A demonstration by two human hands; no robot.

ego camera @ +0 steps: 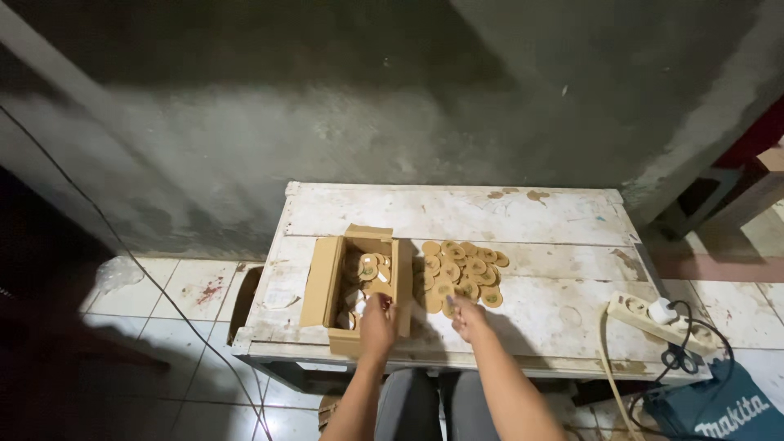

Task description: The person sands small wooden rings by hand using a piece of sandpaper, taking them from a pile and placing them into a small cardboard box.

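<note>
The left hand (377, 321) reaches into the open cardboard box (327, 282) on the white wooden table (523, 214); its grasp is hidden. The right hand (469, 317) seems to pinch 1 disc from the wooden discs (461, 272) beside the box.

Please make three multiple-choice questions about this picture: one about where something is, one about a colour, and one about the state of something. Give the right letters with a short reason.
1. Where does the pile of round discs lie?
A. On the white table, right of the cardboard box
B. On the tiled floor
C. Inside the blue bag

2. What colour are the discs?
A. Green
B. Tan
C. Black

3. In what state is the cardboard box?
A. Taped shut
B. Crushed flat
C. Open, flaps out

Answers:
1 A, the pile rests on the tabletop beside the box, by the right hand.
2 B, they look tan like the cardboard.
3 C, the left hand reaches over its open top.
</note>
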